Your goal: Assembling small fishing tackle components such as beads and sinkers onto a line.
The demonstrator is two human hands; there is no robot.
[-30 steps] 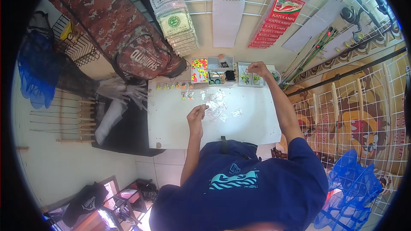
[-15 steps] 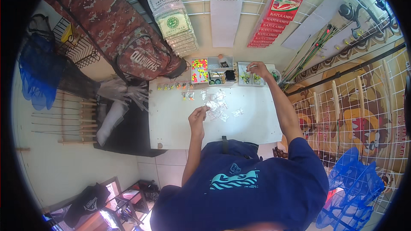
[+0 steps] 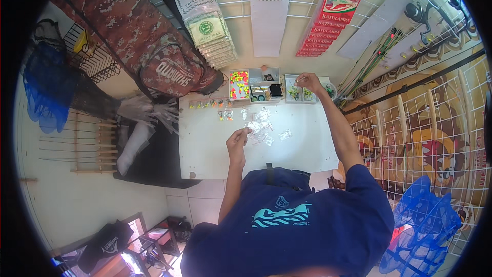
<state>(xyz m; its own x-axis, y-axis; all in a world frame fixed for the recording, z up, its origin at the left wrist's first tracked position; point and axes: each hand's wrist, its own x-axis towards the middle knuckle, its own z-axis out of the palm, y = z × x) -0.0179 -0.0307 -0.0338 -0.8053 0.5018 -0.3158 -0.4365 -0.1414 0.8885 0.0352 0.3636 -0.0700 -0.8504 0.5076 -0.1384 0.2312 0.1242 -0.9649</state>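
The left hand (image 3: 238, 141) pinches a small clear plastic bag (image 3: 249, 130) between thumb and fingertips over the white table (image 3: 215, 149), beside the loose pile of clear bags (image 3: 264, 127). The right hand (image 3: 307, 81) reaches to the table's far edge, fingers curled over the compartment tray (image 3: 302, 94); what they grip is too small to tell
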